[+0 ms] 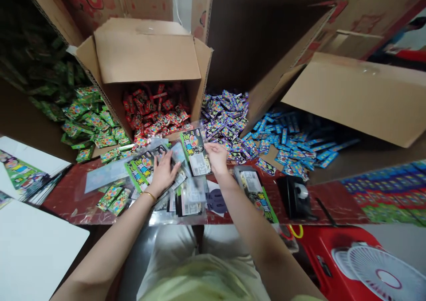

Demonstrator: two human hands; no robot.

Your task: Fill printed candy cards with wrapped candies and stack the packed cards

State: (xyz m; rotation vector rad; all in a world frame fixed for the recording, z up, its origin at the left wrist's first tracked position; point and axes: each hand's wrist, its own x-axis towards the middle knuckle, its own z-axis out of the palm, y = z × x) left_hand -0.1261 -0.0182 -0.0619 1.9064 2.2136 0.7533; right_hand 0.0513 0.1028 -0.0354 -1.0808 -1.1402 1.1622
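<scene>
My left hand (163,170), a gold bangle at its wrist, lies with fingers spread on overlapping printed cards (138,170) in clear sleeves. My right hand (217,156) pinches the right edge of another black and green printed card (195,148) in a clear bag. More sleeved cards (190,201) are stacked below, between my forearms. Beside my left forearm lie green candy packets (114,199). A dark purple piece (216,201) rests on white paper near my right forearm.
Open cartons along the back hold green (95,121), red (159,112), purple (226,115) and blue packets (286,137). At right on the table are more cards (258,197) and a black device (294,197). A white fan (382,270) stands lower right.
</scene>
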